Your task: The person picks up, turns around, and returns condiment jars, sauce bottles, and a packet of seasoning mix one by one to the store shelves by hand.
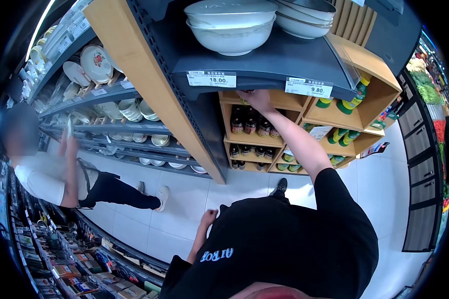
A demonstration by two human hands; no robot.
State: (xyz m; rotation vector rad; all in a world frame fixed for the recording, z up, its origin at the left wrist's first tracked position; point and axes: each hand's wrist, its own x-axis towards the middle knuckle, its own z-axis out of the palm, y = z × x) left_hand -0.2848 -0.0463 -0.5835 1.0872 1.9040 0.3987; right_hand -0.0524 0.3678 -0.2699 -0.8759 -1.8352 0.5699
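Note:
My right hand [258,100] reaches into the top compartment of a wooden shelf unit, just under the grey shelf edge. Its fingers are closed around a small dark red and yellowish-green item, partly hidden by the hand and the shelf above; its kind I cannot make out. Below the hand stand dark bottles [249,124] with labels, in rows on the lower boards. My left hand [209,217] hangs low beside my body, its fingers curled, and nothing shows in it.
White bowls [231,32] sit on the grey shelf [264,67] above, with price tags along its edge. Green-and-yellow bottles [355,97] fill compartments to the right. Dishes line racks [110,94] at left, where another person [50,174] stands. A wooden post [154,89] rises between.

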